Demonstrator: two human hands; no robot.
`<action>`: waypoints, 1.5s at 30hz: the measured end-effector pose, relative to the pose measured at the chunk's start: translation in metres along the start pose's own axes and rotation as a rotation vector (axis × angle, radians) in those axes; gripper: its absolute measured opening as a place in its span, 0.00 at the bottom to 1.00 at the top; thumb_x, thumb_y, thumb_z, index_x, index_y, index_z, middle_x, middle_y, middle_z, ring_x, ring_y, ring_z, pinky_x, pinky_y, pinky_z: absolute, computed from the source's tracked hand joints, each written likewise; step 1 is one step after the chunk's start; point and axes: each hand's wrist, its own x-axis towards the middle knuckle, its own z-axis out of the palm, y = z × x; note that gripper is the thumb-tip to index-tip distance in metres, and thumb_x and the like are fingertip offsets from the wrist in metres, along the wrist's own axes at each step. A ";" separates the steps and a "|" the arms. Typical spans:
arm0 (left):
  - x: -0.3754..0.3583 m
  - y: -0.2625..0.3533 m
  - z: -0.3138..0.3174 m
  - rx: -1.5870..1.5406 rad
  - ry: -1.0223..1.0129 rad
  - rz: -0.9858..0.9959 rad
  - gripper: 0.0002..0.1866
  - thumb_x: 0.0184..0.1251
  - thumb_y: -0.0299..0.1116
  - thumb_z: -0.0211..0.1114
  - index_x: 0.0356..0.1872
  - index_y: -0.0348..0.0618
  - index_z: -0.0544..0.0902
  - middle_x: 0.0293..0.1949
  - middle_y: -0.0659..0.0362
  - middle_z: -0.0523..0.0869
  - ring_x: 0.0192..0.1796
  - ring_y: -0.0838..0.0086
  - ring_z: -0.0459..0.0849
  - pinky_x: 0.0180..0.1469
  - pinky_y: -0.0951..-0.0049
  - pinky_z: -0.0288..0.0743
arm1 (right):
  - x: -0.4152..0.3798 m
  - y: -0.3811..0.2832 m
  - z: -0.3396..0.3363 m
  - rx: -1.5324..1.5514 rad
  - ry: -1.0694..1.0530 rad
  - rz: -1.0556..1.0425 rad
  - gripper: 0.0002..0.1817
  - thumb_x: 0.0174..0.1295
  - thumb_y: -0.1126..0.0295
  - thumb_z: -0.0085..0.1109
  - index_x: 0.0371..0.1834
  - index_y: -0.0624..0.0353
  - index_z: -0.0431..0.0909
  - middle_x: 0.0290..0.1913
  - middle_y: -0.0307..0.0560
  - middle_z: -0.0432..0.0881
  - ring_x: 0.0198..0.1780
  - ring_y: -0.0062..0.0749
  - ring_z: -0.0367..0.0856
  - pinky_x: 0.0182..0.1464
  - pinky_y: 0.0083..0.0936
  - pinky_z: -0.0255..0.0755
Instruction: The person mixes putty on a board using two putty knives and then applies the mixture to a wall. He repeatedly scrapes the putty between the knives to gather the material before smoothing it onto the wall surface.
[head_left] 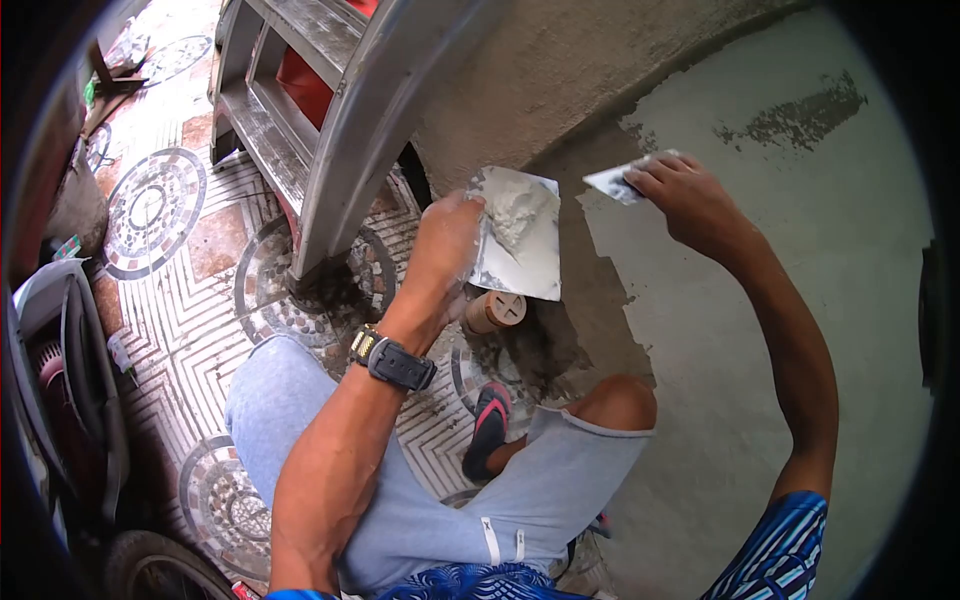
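Note:
My left hand grips the left edge of a flat white board, which carries a heap of pale wet plaster. To the right, my right hand is closed on a small flat scraper with whitish smears, held close to the wall. Smooth grey plaster coats the wall on the right, with a rough bare patch near the top. A darker uncoated strip lies between the board and the coated part. Just under the board is a round capped pipe.
A metal step ladder stands at the upper left on the patterned tile floor. An open grey container is at the far left, above a wheel. My knees are bent below the board.

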 end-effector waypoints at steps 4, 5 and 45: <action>-0.005 -0.003 -0.002 0.027 -0.002 0.023 0.08 0.74 0.31 0.53 0.40 0.38 0.77 0.33 0.61 0.81 0.31 0.78 0.82 0.33 0.75 0.77 | 0.040 0.012 0.052 -0.453 0.098 -0.073 0.15 0.64 0.72 0.52 0.53 0.62 0.78 0.48 0.48 0.82 0.55 0.37 0.78 0.60 0.36 0.67; -0.006 -0.001 -0.003 0.033 -0.014 0.036 0.08 0.74 0.31 0.54 0.40 0.38 0.77 0.32 0.62 0.81 0.30 0.78 0.82 0.33 0.76 0.77 | 0.049 0.013 0.064 -0.540 0.124 -0.095 0.14 0.64 0.70 0.52 0.50 0.62 0.79 0.45 0.48 0.82 0.53 0.36 0.78 0.58 0.35 0.68; 0.004 0.012 -0.036 -0.004 -0.052 0.047 0.10 0.74 0.34 0.54 0.41 0.38 0.79 0.33 0.62 0.82 0.30 0.80 0.82 0.33 0.78 0.76 | 0.004 0.021 0.086 -0.579 0.036 0.001 0.23 0.65 0.73 0.49 0.63 0.68 0.71 0.60 0.60 0.75 0.65 0.46 0.69 0.70 0.43 0.59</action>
